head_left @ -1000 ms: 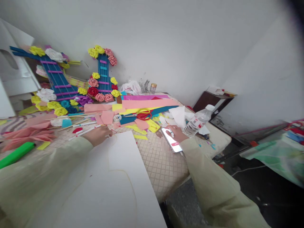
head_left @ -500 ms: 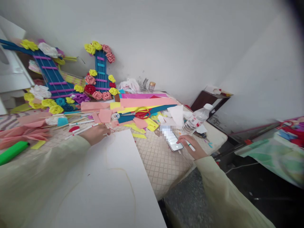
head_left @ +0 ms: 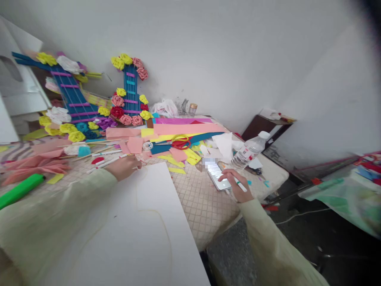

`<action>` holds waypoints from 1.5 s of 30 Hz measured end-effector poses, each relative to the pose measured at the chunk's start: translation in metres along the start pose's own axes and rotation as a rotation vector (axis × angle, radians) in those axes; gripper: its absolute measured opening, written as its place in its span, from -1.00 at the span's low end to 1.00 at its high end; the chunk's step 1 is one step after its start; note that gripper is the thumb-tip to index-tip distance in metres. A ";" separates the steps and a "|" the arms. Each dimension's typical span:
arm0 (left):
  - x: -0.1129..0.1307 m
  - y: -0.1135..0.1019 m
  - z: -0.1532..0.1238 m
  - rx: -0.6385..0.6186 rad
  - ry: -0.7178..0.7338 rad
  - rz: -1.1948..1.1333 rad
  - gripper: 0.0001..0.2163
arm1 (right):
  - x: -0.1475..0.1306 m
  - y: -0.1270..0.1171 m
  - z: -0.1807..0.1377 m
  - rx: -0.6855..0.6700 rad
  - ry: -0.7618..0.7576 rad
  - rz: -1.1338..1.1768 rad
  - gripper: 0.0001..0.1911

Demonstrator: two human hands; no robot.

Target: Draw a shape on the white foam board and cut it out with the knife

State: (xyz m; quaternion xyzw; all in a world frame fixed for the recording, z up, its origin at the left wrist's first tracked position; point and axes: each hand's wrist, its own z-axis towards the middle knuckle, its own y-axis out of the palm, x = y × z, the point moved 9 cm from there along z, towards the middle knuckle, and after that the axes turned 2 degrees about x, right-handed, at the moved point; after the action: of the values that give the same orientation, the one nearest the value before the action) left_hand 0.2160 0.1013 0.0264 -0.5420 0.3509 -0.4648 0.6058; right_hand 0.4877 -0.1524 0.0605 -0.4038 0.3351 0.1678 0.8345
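Observation:
My right hand (head_left: 238, 184) is over the phone (head_left: 218, 176), a finger touching the lit screen. Held in that same hand is a white marker with a green band (head_left: 241, 185). The phone lies on the table with a cable at its near end. My left hand (head_left: 126, 167) rests at the far edge of a large white board (head_left: 119, 238), its fingers pinched around something small and whitish that I cannot make out. Faint yellowish curved lines run over the board. White pens (head_left: 107, 162) lie just behind my left hand.
Scissors (head_left: 181, 142) and coloured paper strips (head_left: 190, 128) lie across the table's back. A plastic bottle (head_left: 250, 151) leans right of the phone. Two blue guitar-like shapes with paper flowers (head_left: 130, 95) stand against the wall. A green roll (head_left: 22, 190) lies left.
The view has shifted slightly, so most things sit a little further right. My right hand has moved over the phone screen, and its forearm is drawn in closer. My left hand stays at the board's edge.

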 end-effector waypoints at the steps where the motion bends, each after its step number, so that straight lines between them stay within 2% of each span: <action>1: 0.000 0.000 0.000 0.000 -0.003 -0.001 -0.78 | -0.008 0.010 0.001 -0.001 0.007 0.048 -0.63; 7: 0.002 -0.001 -0.001 0.001 -0.050 -0.007 -0.78 | -0.085 0.094 0.027 -0.064 -0.071 0.313 -0.66; 10: 0.002 -0.001 -0.002 -0.001 -0.071 -0.009 -0.79 | -0.112 0.137 0.049 -0.025 -0.045 0.460 -0.64; 13: 0.001 0.001 -0.002 -0.002 -0.081 -0.008 -0.85 | -0.115 0.175 0.061 0.041 0.017 0.562 -0.61; 17: 0.001 0.003 -0.002 -0.004 -0.072 -0.023 -0.92 | -0.094 0.208 0.057 0.087 0.104 0.610 -0.62; 21: 0.000 0.001 -0.002 0.004 -0.058 -0.042 -0.88 | -0.078 0.219 0.051 0.079 0.154 0.628 -0.61; 28: 0.000 -0.009 0.000 0.043 -0.055 -0.069 -0.87 | -0.078 0.219 0.051 0.047 0.191 0.660 -0.60; 34: 0.010 0.001 0.004 -0.003 -0.009 -0.101 -0.86 | -0.076 0.222 0.051 0.033 0.196 0.670 -0.58; 45: 0.002 0.011 0.012 -0.023 -0.044 -0.125 -0.84 | -0.078 0.221 0.052 0.031 0.179 0.664 -0.55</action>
State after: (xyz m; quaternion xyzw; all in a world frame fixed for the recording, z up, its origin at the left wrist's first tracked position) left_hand 0.2301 0.1037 0.0181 -0.5798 0.3082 -0.4859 0.5769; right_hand 0.3321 0.0249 0.0137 -0.2730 0.5226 0.3889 0.7080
